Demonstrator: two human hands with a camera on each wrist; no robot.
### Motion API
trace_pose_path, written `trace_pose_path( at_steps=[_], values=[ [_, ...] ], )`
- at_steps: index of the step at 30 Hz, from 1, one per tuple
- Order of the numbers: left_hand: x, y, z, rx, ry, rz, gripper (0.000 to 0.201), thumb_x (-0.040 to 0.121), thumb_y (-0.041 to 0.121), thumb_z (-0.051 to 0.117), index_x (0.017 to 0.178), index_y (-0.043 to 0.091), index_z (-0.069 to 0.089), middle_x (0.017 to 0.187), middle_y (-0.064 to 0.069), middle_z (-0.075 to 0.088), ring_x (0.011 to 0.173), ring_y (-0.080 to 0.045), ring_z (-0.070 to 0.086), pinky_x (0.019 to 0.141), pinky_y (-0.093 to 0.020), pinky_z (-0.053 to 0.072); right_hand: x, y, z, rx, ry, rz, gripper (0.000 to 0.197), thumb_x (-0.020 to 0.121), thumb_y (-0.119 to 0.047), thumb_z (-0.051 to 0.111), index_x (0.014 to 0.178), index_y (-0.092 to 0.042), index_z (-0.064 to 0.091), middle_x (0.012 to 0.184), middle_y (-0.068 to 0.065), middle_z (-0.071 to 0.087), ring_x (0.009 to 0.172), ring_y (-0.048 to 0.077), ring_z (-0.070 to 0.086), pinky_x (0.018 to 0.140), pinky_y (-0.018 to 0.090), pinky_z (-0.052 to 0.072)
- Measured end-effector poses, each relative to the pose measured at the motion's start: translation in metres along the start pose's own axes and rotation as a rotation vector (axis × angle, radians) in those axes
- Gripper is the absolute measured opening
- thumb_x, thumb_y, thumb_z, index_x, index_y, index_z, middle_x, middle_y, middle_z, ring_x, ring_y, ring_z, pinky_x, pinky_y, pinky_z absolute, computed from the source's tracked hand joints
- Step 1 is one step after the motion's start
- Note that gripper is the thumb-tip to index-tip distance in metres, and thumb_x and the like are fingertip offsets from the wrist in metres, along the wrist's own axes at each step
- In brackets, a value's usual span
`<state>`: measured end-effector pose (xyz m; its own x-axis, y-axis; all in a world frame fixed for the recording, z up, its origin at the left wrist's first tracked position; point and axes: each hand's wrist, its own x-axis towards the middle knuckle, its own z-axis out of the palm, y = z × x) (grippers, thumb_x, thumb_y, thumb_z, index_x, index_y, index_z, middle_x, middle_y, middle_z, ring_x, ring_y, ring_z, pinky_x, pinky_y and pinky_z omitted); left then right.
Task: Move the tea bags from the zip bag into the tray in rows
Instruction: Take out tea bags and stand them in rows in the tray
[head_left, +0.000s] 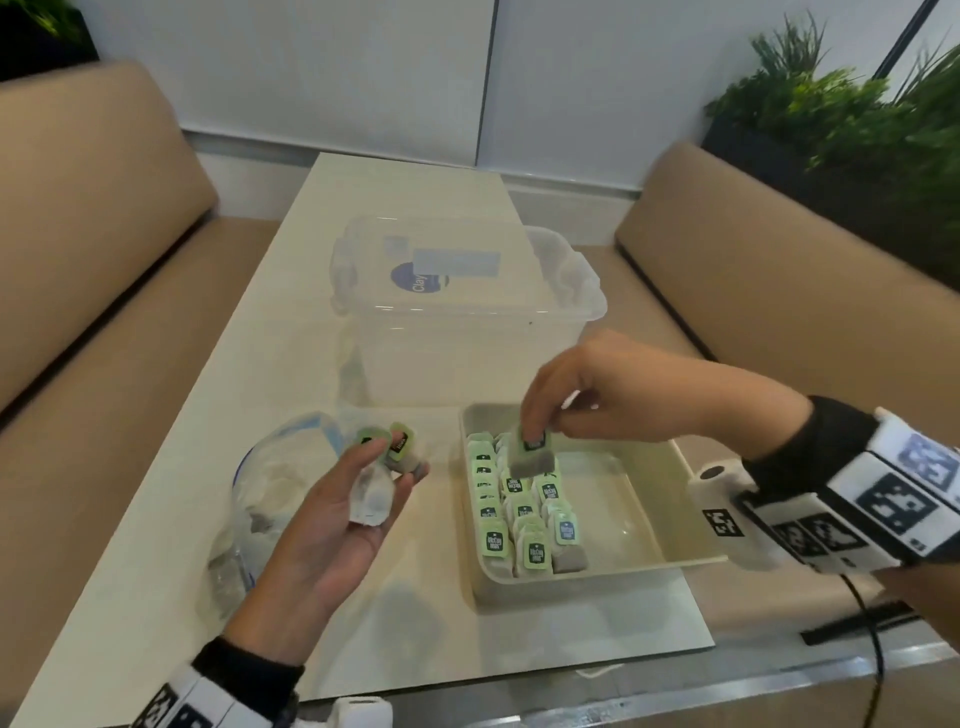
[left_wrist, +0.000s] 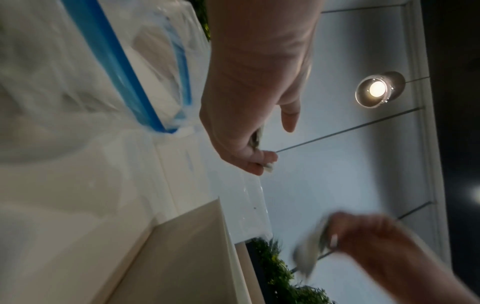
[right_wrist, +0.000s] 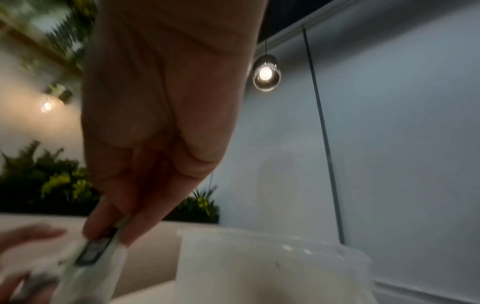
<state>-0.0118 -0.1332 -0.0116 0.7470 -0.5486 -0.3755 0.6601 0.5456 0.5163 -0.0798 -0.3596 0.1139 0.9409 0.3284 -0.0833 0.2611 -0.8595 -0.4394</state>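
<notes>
Nearest me, my left hand (head_left: 337, 512) lies palm up over the table's (head_left: 156, 545) near left part, fingers loosely curled round a small bunch of tea bags (head_left: 387, 452) whose green tags fan out past my fingertips toward the tray (head_left: 649, 566). The zip bag (head_left: 260, 493) lies crumpled just behind that hand, near the left edge, blue seal gaping. My right hand (head_left: 597, 395) hangs over the tray's far left corner, thumb and forefinger pinching one tea bag (head_left: 531, 457) by its tag, so the pouch dangles with its long axis near vertical, just above the rows of bags (head_left: 519, 514). Those fill the tray's left half; the right half shows bare floor. I judge the open slot sits directly under the pinch, at the far end of the third row, so the right hand need only lower. Beyond the tray stands a clear tub (head_left: 467, 312), with benches on both sides.
</notes>
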Motion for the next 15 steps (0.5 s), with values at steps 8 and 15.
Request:
trace_pose_path(
  at_steps=[8, 15],
  values=[
    [-0.003, 0.005, -0.004, 0.016, 0.054, 0.020, 0.011, 0.072, 0.011, 0.060, 0.066, 0.010, 0.070, 0.095, -0.003, 0.070, 0.086, -0.029, 0.071, 0.053, -0.019, 0.055, -0.025, 0.059, 0.049, 0.053, -0.630, 0.334, 0.038, 0.086, -0.004, 0.045, 0.108, -0.021, 0.071, 0.120, -0.006, 0.066, 0.111, 0.009, 0.059, 0.096, 0.018, 0.042],
    [0.000, 0.006, -0.006, 0.032, 0.065, 0.021, 0.015, 0.070, 0.011, 0.062, 0.061, 0.013, 0.073, 0.093, -0.001, 0.071, 0.087, -0.028, 0.072, 0.057, -0.019, 0.056, -0.009, 0.085, 0.064, 0.172, -0.747, 0.479, 0.039, 0.090, 0.000, 0.041, 0.115, -0.015, 0.067, 0.128, 0.000, 0.061, 0.113, 0.013, 0.057, 0.088, 0.020, 0.046]
  ],
)
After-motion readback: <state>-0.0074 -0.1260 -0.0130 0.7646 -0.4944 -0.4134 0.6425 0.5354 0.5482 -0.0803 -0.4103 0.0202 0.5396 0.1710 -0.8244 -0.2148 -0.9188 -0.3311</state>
